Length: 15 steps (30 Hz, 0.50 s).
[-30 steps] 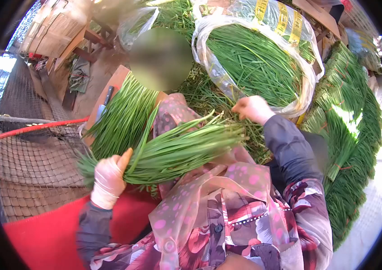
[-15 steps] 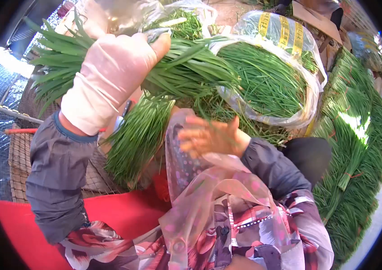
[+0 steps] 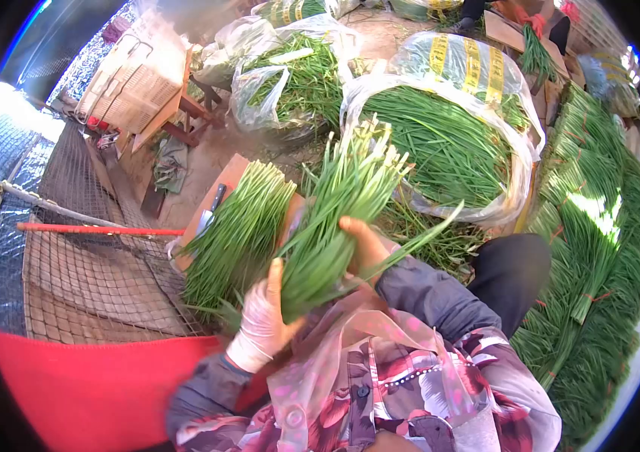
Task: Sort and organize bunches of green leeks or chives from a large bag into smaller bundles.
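A loose bunch of garlic chives (image 3: pixel 335 218) is held between my two hands, pale cut ends up and away from me, green leaves toward my lap. My left hand (image 3: pixel 262 316), in a pale glove, presses on the leaf end from the left with its thumb up; its other fingers are partly hidden. On the bunch's right side is my right hand (image 3: pixel 365 245), thumb up and fingers behind the leaves. A few long leaves stick out to the right past that wrist. Just left, a second pile of chives (image 3: pixel 241 233) lies on a board beside a knife (image 3: pixel 213 207).
An open plastic bag (image 3: pixel 440 143) full of chives stands ahead, with another bag (image 3: pixel 290 83) of greens behind left. Tied bundles (image 3: pixel 583 218) are stacked along the right. A crate (image 3: pixel 135 75) sits at back left. Another person's red-gloved hand (image 3: pixel 536 22) holds chives at top right.
My left hand has come down from upper left with the chives, which have turned from sideways to cut ends up. My right hand, spread and separate before, now grips them too.
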### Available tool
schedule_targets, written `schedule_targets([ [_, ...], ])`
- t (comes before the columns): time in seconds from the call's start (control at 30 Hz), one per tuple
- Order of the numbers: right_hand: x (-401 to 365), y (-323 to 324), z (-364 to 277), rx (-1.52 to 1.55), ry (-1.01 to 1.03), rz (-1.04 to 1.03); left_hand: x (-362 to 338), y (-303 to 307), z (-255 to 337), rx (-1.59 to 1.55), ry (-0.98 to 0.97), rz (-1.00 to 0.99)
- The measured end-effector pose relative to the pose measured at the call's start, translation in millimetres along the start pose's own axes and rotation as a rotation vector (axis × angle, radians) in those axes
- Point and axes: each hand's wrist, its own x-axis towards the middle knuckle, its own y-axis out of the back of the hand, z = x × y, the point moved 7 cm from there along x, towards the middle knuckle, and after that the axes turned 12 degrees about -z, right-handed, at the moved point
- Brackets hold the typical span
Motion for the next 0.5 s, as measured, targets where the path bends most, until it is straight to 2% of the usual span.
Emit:
schedule_targets([
  [0.03,-8,2,3,-0.001,0.004,0.007,-8,-25,-19,-0.302,0.019,0.047],
  [0.1,-29,13,19,-0.081,-0.126,0.147,-21,-72,-33,-0.313,0.164,-0.042],
  [0.13,-36,10,18,-0.139,-0.100,0.185,-24,-88,-36,-0.340,0.207,-0.073],
  [0.3,-40,25,31,0.025,-0.163,0.149,-31,-135,-46,-0.574,0.347,-0.070],
  [0.37,-40,10,18,-0.241,-0.228,0.203,-41,-133,-55,-0.623,0.406,-0.073],
  [0.4,-44,-2,8,-0.433,-0.367,0.237,-48,-130,-60,-0.613,0.446,-0.097],
  [0.43,-35,5,7,-0.600,-0.295,0.002,-55,-116,-62,-0.557,0.565,-0.227],
  [0.5,-40,9,-17,-1.037,-0.413,-0.197,-72,-106,-87,-0.326,0.608,-0.326],
])
